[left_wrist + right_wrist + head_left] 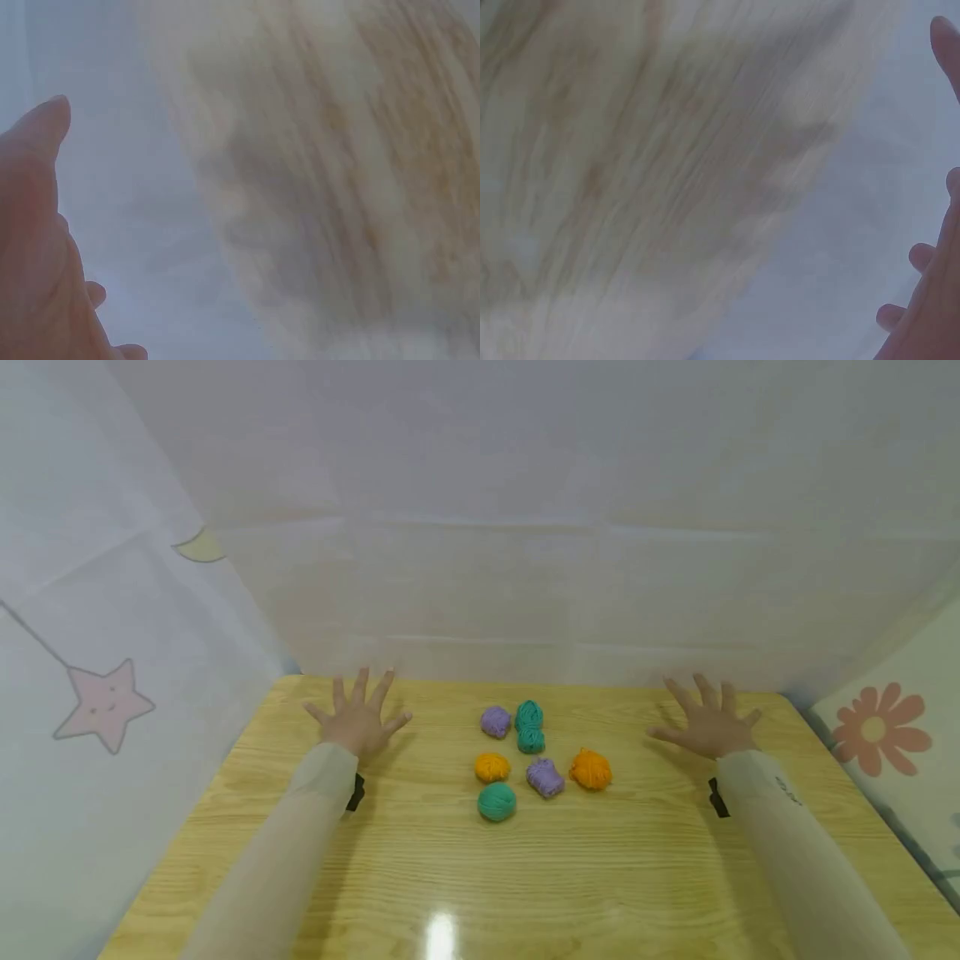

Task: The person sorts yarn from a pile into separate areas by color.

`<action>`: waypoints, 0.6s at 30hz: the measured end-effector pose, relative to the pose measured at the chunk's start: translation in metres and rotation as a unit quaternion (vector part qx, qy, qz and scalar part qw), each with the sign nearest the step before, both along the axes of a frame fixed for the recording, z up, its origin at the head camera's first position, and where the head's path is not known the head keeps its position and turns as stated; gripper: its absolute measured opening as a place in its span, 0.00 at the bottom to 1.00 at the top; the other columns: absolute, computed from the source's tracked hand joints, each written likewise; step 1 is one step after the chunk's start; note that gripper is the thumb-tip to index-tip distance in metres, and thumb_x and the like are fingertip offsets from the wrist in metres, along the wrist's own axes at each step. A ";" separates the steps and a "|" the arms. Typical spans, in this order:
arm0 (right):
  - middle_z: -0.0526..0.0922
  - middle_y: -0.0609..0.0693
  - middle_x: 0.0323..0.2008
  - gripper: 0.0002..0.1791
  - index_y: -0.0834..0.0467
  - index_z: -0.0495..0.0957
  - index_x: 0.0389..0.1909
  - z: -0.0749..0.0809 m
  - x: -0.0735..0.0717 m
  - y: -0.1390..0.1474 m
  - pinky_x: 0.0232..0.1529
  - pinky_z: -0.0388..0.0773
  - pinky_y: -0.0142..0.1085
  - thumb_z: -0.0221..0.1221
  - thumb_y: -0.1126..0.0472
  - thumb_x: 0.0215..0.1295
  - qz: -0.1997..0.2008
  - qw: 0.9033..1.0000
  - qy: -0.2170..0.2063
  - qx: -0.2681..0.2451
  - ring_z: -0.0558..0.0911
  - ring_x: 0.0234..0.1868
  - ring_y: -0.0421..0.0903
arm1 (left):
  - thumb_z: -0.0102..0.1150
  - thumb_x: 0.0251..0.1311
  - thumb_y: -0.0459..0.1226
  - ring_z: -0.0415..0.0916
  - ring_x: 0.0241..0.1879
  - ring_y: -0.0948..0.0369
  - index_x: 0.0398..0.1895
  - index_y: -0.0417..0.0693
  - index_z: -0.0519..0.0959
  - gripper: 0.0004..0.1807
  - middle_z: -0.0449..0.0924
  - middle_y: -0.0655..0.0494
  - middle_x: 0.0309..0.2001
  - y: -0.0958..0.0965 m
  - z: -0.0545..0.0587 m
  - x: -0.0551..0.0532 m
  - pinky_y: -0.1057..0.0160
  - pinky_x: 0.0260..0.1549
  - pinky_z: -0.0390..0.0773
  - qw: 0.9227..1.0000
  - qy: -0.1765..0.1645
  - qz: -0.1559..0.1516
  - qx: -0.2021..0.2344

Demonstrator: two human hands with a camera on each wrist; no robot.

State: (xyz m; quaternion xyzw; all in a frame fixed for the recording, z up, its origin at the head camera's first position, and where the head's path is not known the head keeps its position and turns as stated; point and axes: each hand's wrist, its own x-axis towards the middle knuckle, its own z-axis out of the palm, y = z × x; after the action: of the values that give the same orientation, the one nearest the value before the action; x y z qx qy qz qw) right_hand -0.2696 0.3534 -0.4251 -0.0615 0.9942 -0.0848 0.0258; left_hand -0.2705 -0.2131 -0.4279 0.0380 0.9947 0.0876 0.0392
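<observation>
Several small balls and bundles of yarn lie grouped mid-table in the head view. At the back are a purple yarn ball [496,722] and a teal yarn skein [530,727], narrowed at its middle. Nearer sit a yellow-orange yarn ball [492,767], a green yarn ball [497,802], a purple yarn bundle [545,777] and an orange yarn ball [591,769]. My left hand [357,720], fingers spread, is left of the yarn, apart from it. To the right, my right hand [707,725] spreads its fingers likewise and holds nothing. Both wrist views show only fingers, table and backdrop.
A light wooden table [570,885] carries the yarn. Behind it hangs a pale cloth [480,602], close to the table's far edge. Side cloths bear a pink star [105,703] on the left and a red flower [881,729] on the right.
</observation>
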 end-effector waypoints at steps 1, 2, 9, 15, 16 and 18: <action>0.33 0.63 0.80 0.58 0.37 0.37 0.82 0.002 0.000 -0.004 0.48 0.27 0.88 0.54 0.20 0.58 0.006 1.000 0.002 0.000 0.31 0.73 0.80 | 0.30 0.64 0.76 0.14 0.74 0.31 0.82 0.70 0.30 0.50 0.22 0.46 0.81 0.001 0.001 0.000 0.12 0.49 0.24 1.000 0.000 0.001 0.004; 0.33 0.63 0.80 0.59 0.37 0.38 0.82 0.005 0.000 -0.009 0.48 0.27 0.88 0.54 0.20 0.58 0.011 1.000 0.001 -0.002 0.31 0.74 0.80 | 0.28 0.63 0.77 0.14 0.74 0.31 0.81 0.71 0.29 0.50 0.21 0.46 0.81 0.001 0.003 0.000 0.12 0.49 0.23 1.000 0.000 0.001 0.013; 0.32 0.64 0.80 0.54 0.40 0.42 0.82 0.021 0.007 -0.040 0.51 0.36 0.88 0.59 0.28 0.63 0.042 0.999 -0.011 -0.028 0.33 0.73 0.80 | 0.35 0.69 0.71 0.19 0.76 0.31 0.81 0.71 0.26 0.48 0.21 0.45 0.81 0.014 0.019 0.000 0.12 0.54 0.33 0.989 0.065 -0.035 0.129; 0.51 0.70 0.75 0.41 0.57 0.62 0.76 0.024 0.023 -0.064 0.58 0.62 0.76 0.64 0.45 0.69 0.074 0.985 0.015 -0.158 0.54 0.71 0.76 | 0.42 0.77 0.58 0.27 0.78 0.36 0.83 0.59 0.30 0.45 0.25 0.44 0.81 0.036 0.027 0.014 0.25 0.68 0.41 0.955 0.120 -0.125 0.243; 0.55 0.69 0.73 0.37 0.58 0.65 0.74 0.025 0.025 -0.068 0.59 0.64 0.73 0.64 0.46 0.70 0.078 0.980 0.018 -0.183 0.58 0.69 0.74 | 0.43 0.77 0.57 0.27 0.78 0.38 0.83 0.60 0.30 0.44 0.25 0.46 0.81 0.040 0.028 0.018 0.27 0.70 0.41 0.948 0.120 -0.135 0.263; 0.62 0.66 0.69 0.33 0.59 0.70 0.70 0.028 0.029 -0.077 0.60 0.67 0.68 0.63 0.46 0.71 0.084 0.971 0.026 -0.221 0.65 0.66 0.69 | 0.44 0.77 0.56 0.30 0.79 0.42 0.82 0.64 0.30 0.44 0.26 0.50 0.81 0.047 0.030 0.026 0.29 0.70 0.43 0.932 0.113 -0.149 0.310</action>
State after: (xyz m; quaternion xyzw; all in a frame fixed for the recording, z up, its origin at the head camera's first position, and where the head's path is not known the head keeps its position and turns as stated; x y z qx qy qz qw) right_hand -0.2402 0.2759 -0.3972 -0.1507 0.9425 -0.2982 -0.0077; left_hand -0.2448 -0.1664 -0.3983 0.2054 0.8990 0.3795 -0.0744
